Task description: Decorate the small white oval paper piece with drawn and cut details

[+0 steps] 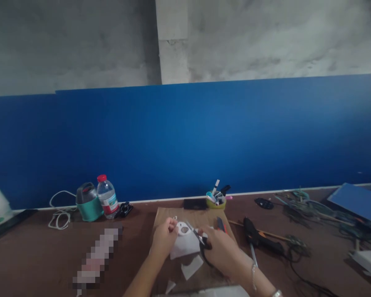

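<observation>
My right hand [218,247] is closed on a pair of scissors [194,232] with dark handles, its blades pointing up and left. The blades lie against the right side of a white paper cutout [183,227] that has holes in it. My left hand [165,235] pinches the left edge of that cutout. Below it is a white sheet of paper [185,245]; whether it is joined to the cutout I cannot tell. A loose paper scrap [192,267] and a smaller one [170,286] lie nearer to me. Under everything is a brown cardboard sheet [163,214].
A pen holder [221,203] stands behind the cardboard. To the right lie a black glue gun [262,239], a utility knife [221,225] and tangled stems [309,210]. On the left are a water bottle [108,198], a teal container [90,209] and a white cable [60,218].
</observation>
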Available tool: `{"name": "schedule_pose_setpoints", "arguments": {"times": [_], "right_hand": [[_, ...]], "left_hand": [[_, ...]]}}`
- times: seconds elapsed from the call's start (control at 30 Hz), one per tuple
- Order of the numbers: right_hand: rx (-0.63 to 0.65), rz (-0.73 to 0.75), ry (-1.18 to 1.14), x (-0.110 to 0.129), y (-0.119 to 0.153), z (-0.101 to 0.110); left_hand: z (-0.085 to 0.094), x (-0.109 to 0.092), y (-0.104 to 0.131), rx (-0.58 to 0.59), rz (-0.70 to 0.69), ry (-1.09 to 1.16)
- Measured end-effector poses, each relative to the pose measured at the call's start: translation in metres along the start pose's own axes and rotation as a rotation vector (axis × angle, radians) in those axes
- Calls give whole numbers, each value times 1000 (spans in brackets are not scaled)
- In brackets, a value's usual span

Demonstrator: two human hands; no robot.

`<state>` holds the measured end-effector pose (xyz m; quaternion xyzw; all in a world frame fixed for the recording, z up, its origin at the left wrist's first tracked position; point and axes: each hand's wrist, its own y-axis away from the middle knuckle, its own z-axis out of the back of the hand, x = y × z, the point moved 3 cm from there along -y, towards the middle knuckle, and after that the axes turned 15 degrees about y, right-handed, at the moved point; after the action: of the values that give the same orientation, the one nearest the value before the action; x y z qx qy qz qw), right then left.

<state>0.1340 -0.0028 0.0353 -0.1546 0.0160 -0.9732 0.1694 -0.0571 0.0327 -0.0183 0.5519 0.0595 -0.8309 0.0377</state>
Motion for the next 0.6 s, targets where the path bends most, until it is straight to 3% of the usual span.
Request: {"name": "schedule_pose_setpoints", "arguments": {"times": [0.1, 0.23, 0.33, 0.47, 0.6], "right_hand": [[-24, -64, -29, -10, -4, 7], [-100, -115, -77, -18, -11, 10], [-140, -136, -73, -22, -14, 9], [-150, -163, -60, -26, -17, 7], [-161, -165, -57, -30, -18, 5]], "left_hand": [[4, -4, 2, 21, -62, -99], [4, -25, -4, -43, -289, -282], [-12, -41, -18, 83, -388, -399], [-37, -48, -41, 324, -281, -352], [-48, -46, -54, 342, -198, -240]]}}
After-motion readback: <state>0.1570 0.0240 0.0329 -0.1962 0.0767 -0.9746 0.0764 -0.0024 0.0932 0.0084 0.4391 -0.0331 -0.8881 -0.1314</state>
